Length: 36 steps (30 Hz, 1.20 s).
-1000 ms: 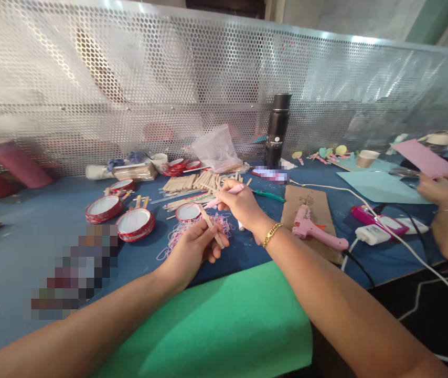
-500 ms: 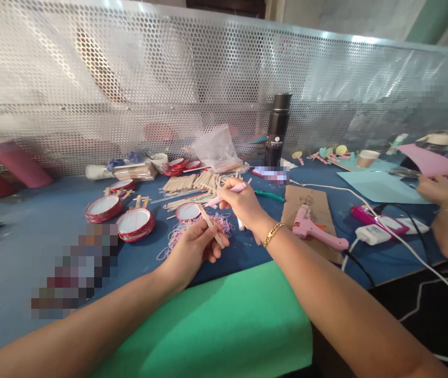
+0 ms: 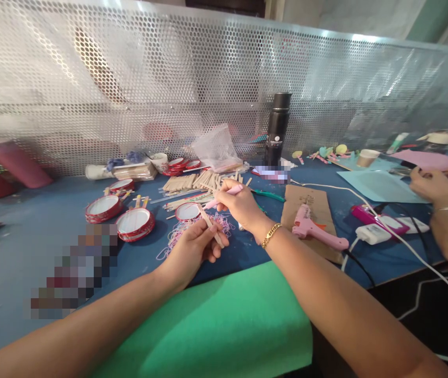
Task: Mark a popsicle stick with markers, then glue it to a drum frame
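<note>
Item: my left hand (image 3: 198,244), thumb and fingers pinching a stick (image 3: 205,216), which slants above the loops (image 3: 172,240), near a drum (image 3: 187,212). Item: my right hand (image 3: 243,206), fingertips closed round a pink pen (image 3: 212,203), its tip just beside the stick's upper end (contact, from my remote seat, I cannot tell). Item, altered since the earlier frame: at the right edge a co-worker's hand (image 3: 433,186) sits slightly further left and the pink sheet (image 3: 426,158) appears flatter, while my own hands keep their places.
</note>
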Available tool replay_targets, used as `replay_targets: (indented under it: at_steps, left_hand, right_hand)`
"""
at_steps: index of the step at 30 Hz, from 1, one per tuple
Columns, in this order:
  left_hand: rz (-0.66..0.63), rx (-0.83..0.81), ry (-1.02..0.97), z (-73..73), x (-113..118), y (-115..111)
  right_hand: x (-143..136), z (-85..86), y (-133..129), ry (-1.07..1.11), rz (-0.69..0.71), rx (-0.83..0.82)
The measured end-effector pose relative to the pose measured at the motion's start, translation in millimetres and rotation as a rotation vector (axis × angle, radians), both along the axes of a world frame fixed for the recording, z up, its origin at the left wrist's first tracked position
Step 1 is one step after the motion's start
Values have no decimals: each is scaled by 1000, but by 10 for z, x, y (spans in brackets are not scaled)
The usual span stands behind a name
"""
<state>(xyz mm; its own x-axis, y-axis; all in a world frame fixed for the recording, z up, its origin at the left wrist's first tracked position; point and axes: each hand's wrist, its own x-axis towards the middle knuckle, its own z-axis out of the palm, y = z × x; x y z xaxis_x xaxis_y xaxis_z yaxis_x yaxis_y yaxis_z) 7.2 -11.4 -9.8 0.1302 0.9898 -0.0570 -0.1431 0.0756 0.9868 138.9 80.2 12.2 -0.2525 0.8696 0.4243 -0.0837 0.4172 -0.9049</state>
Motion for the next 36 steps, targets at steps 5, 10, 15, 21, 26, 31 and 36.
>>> replay_targets:
  at_steps: [5,10,15,21,26,31,36]
  left_hand:
    - [0,-4,6,6,4,-4]
    - [3,0,1,-1,1,-3]
    - [-1,-3,6,-2,-1,-3]
    - [2,-1,8,-1,1,-2]
    - [-3,-1,0,-15,-6,6]
    - [-8,3,7,-10,-4,4]
    - [-16,9,6,-1,-1,-1]
  right_hand:
    - [5,-21,15,5,-24,-9]
    - [4,-18,13,17,2,-18]
    - [2,-16,17,37,-20,-37]
    - [0,-2,3,21,-4,-21]
    - [-2,0,-4,37,3,-26]
    - [-8,-14,14,36,-20,-20]
    - [-18,-5,3,43,5,-37]
